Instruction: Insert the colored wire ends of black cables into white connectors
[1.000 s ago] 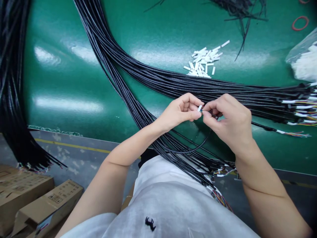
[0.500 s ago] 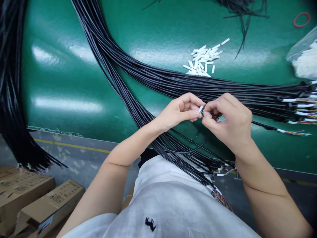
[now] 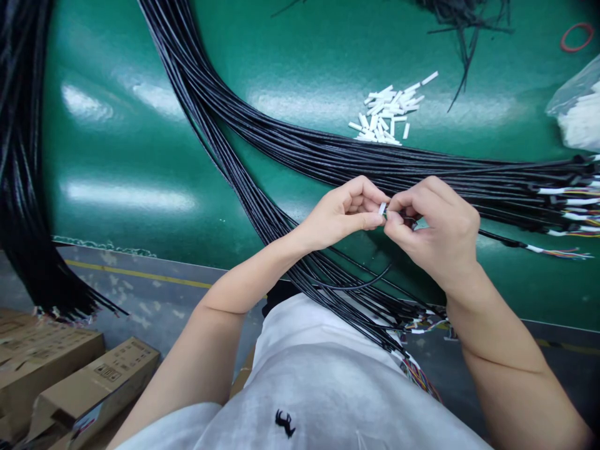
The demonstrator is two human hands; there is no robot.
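Observation:
My left hand (image 3: 352, 206) pinches a short white sleeve (image 3: 382, 208) between thumb and fingertips. Right against it, my right hand (image 3: 429, 219) is closed on the end of a black cable, most of it hidden by the fingers. The thin wires at the sleeve are barely visible between the fingertips. Below the hands, a bundle of black cables (image 3: 253, 200) runs down toward my waist, with coloured wire ends (image 3: 417, 375) at its tip. A second black cable bundle (image 3: 300, 144) passes just behind my hands to the right.
Loose white sleeves (image 3: 387, 112) lie in a pile on the green table (image 3: 117, 150). A clear bag of white pieces (image 3: 579, 115) and a red ring (image 3: 577, 37) are at right. More black cables (image 3: 28, 187) hang over the left edge, above cardboard boxes (image 3: 98, 387).
The white sleeve sits more upright between the fingertips, and the coloured wires beside it show less. Both hands stay nearly in place; the view has shifted slightly.

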